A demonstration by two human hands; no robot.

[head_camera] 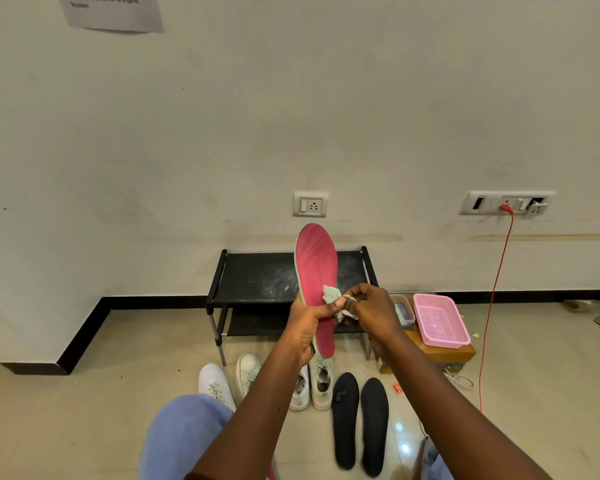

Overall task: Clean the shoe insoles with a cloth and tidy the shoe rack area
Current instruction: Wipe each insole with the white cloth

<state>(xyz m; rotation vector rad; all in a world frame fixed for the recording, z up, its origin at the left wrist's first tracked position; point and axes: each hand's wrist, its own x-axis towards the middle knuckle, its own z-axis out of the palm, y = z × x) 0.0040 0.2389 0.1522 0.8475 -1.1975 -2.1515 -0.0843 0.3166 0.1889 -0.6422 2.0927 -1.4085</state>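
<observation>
Now: left hand (pixel 303 327) grip closed on one pink insole (pixel 316 271); right hand (pixel 373 311) pinching cloth (pixel 333 296); two black insoles (pixel 361 420), four white shoes (pixel 257 382).

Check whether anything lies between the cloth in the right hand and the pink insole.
Nothing visible does. The right hand presses the cloth straight onto the pink insole, which the left hand holds upright.

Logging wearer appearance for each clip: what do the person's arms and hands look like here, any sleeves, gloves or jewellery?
Both forearms are bare all the way to the frame's lower edge; no sleeves cover them. The left hand and right hand wear no gloves, and no rings, watch or bracelet show on the fingers or wrists. A sliver of dark reddish fabric sits at the bottom edge beside the left arm. Light blue trousers cover the knees.
</observation>
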